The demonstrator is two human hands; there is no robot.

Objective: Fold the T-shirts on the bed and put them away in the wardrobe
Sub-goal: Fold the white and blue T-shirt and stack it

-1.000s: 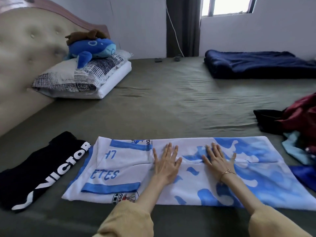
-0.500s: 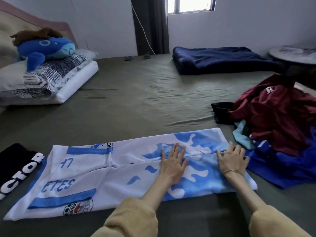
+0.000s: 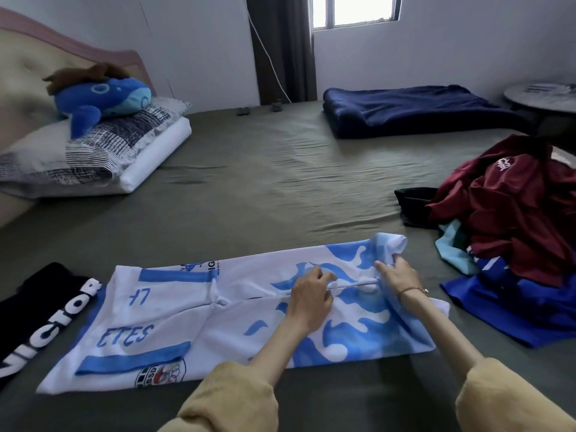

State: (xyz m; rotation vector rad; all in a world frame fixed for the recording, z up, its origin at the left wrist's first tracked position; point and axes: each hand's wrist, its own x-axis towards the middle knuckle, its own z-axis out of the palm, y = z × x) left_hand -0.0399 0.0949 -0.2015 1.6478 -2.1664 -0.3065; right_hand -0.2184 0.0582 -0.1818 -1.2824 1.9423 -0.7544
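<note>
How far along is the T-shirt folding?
Early on. A black shirt lies folded at the left. The white and blue shirt is folded lengthwise into a strip; the right hand pinches its right end and the left hand grips mid-strip. A pile of unfolded clothes waits at right. No wardrobe is in view.
</note>
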